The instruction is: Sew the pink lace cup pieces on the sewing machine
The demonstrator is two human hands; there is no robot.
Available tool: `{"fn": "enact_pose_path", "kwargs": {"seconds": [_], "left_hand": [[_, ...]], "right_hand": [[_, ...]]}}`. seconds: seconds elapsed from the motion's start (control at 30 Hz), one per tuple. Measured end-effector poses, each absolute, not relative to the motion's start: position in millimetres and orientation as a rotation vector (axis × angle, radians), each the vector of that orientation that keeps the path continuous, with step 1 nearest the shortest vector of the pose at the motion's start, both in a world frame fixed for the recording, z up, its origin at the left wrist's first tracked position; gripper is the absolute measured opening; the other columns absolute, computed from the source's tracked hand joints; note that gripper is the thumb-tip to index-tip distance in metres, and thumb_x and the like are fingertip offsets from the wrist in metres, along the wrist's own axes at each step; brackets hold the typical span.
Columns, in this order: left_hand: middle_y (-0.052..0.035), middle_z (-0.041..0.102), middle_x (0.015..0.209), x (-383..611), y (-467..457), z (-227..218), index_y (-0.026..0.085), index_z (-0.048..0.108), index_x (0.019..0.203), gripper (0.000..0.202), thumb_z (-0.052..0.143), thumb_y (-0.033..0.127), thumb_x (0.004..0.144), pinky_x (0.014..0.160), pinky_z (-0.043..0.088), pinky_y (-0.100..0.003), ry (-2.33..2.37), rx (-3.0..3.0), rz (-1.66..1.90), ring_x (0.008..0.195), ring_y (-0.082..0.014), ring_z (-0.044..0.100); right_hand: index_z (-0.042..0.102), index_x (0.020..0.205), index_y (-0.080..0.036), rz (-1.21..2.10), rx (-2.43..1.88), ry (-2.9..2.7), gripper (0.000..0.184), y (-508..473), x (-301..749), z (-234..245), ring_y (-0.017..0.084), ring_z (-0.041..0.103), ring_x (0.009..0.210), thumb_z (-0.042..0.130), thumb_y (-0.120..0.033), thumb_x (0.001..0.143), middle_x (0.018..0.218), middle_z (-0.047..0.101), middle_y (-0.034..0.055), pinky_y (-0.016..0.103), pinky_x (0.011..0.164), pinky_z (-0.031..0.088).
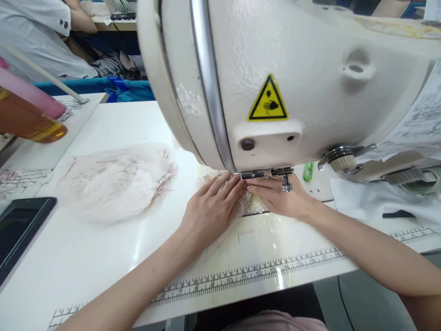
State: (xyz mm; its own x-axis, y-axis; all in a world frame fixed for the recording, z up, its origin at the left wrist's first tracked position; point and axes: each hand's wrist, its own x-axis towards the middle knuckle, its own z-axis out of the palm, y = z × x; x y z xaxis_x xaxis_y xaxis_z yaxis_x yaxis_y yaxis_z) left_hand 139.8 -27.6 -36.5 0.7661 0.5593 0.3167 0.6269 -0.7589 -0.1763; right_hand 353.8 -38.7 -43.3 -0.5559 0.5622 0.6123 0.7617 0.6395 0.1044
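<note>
My left hand point(213, 202) lies palm down on a piece of white lace fabric point(244, 203), its fingers stretched out toward the needle area of the sewing machine point(213, 92). From the other side, my right hand point(285, 197) has its fingers pressed together on the edge of the same lace, partly behind the machine's metal attachment point(286, 183). The needle and presser foot are hidden behind the machine head. To the left lies a sheer white pile of lace pieces point(113, 184) with loose reddish threads along its edges.
A dark phone point(24, 230) rests at the left edge, below a thread cone point(31, 122). A printed ruler point(241, 276) runs along the table's front. A green clip point(308, 172) and white cloth point(372, 197) lie right. Another person's sleeve point(37, 27) shows at the back left.
</note>
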Motion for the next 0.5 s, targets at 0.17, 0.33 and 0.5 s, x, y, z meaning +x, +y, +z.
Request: {"fn": "enact_pose_path", "kwargs": {"seconds": [0.17, 0.33, 0.5], "left_hand": [[-0.0081, 0.059, 0.131, 139.7, -28.9, -27.3, 0.012, 0.055, 0.129, 0.037, 0.039, 0.023, 0.097, 0.093, 0.050, -0.041, -0.932, -2.714, -0.401, 0.117, -0.0259, 0.057], [-0.0078, 0.067, 0.118, 118.1, -42.4, -1.0, 0.017, 0.064, 0.114, 0.035, 0.048, 0.041, 0.093, 0.076, 0.051, -0.042, -0.867, -2.761, -0.434, 0.103, -0.0289, 0.060], [-0.0095, 0.068, 0.113, 85.1, -73.6, -1.3, 0.014, 0.061, 0.115, 0.041, 0.060, 0.044, 0.087, 0.056, 0.049, -0.035, -0.648, -2.750, -0.370, 0.091, -0.0266, 0.063]], "right_hand": [[0.072, 0.089, -0.022, -0.442, -0.934, -2.267, 0.023, -34.1, 355.6, -48.1, 0.014, 0.069, 0.075, 0.051, -0.013, 0.083, 0.098, 0.074, -0.0048, 0.028, 0.054, 0.044], [0.070, 0.089, -0.020, -0.428, -0.931, -2.281, 0.025, -35.8, 356.4, -45.1, 0.013, 0.066, 0.075, 0.051, -0.008, 0.079, 0.097, 0.074, -0.0050, 0.029, 0.059, 0.041], [0.067, 0.087, -0.020, -0.376, -1.035, -2.333, 0.030, -39.2, 353.2, -44.0, 0.009, 0.059, 0.066, 0.045, -0.002, 0.077, 0.093, 0.072, -0.0066, 0.030, 0.065, 0.036]]}}
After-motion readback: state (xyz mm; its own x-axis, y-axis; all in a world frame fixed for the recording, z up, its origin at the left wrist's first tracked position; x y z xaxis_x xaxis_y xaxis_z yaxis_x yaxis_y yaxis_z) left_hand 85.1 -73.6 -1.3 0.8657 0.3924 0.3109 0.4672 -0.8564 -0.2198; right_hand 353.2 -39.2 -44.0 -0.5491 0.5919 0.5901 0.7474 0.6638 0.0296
